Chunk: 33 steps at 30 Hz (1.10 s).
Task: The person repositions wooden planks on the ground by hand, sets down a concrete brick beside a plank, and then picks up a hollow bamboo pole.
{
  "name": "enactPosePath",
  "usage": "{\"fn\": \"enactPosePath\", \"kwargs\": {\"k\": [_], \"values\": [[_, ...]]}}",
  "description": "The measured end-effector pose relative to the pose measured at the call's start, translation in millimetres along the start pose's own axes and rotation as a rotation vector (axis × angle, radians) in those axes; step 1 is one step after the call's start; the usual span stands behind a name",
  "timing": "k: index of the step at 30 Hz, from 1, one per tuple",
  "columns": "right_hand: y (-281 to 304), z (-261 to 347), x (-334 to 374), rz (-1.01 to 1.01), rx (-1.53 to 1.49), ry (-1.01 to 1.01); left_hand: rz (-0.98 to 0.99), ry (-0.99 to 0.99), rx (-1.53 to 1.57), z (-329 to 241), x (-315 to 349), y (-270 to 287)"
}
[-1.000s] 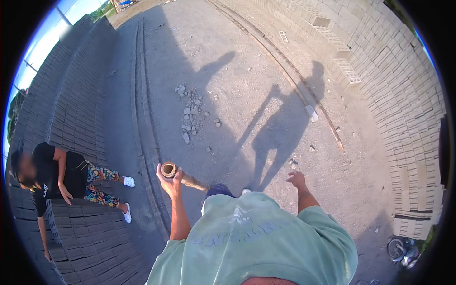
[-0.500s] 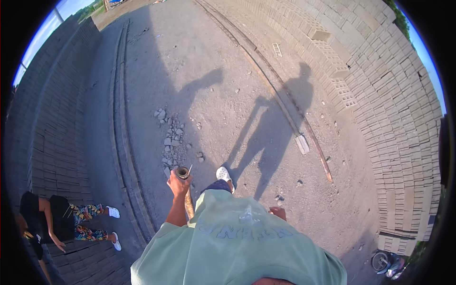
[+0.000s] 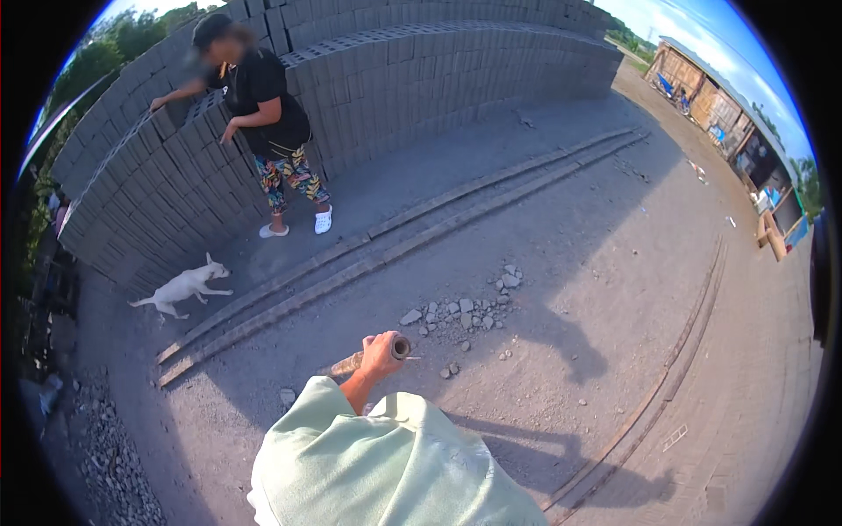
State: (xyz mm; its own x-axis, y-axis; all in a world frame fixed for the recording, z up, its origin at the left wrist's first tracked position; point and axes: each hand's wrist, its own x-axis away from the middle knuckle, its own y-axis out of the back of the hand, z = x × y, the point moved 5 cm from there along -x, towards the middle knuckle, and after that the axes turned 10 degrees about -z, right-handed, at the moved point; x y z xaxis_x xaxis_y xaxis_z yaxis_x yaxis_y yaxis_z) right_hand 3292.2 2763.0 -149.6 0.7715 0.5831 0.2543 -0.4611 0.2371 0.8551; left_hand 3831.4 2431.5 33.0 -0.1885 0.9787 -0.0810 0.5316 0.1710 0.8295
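Note:
My left hand (image 3: 379, 355) is closed around a thick, rusty-looking pipe (image 3: 345, 365) near its upper end. The round, hollow mouth of the pipe faces up beside my thumb side. A thin pale piece sticks out by that mouth; what it is cannot be told. The pipe's lower part disappears behind my forearm and the sleeve of my light green shirt (image 3: 395, 465). Beyond my hand, broken rubble (image 3: 467, 314) lies scattered on the ground. My right hand is out of view.
Two parallel rails (image 3: 386, 254) cross the ground ahead. A person (image 3: 263, 105) in black stands beside long stacks of hollow blocks (image 3: 421, 79), and a white dog (image 3: 189, 287) is close by. Gravel (image 3: 114, 456) lies at the left. Another rail (image 3: 684, 351) runs at the right; sheds (image 3: 715, 105) stand beyond.
My view has swung left, bringing the person nearer the middle and the dog into sight. The left hand still grips the pipe. My right hand has left the picture.

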Motion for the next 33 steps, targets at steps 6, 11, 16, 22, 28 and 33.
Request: {"fn": "enactPosePath", "kwargs": {"k": [6,11,16,22,28,33], "values": [[6,179,-195,0.319,-0.638,0.145,-0.134,0.085,-0.057,-28,55,36],[-12,320,-218,0.484,-0.489,0.323,-0.079,-0.009,-0.081,-39,105,25],[-62,358,-177,0.726,-0.306,0.404,-0.254,0.097,-0.084,-26,112,52],[-114,320,-86,0.935,-0.115,0.374,-0.756,0.353,-0.138,39,88,136],[-138,342,-62,0.83,0.041,0.348,-0.902,0.563,-0.06,119,86,218],[-159,402,-46,0.765,-0.141,0.302,-1.031,0.816,0.21,159,93,256]]}}
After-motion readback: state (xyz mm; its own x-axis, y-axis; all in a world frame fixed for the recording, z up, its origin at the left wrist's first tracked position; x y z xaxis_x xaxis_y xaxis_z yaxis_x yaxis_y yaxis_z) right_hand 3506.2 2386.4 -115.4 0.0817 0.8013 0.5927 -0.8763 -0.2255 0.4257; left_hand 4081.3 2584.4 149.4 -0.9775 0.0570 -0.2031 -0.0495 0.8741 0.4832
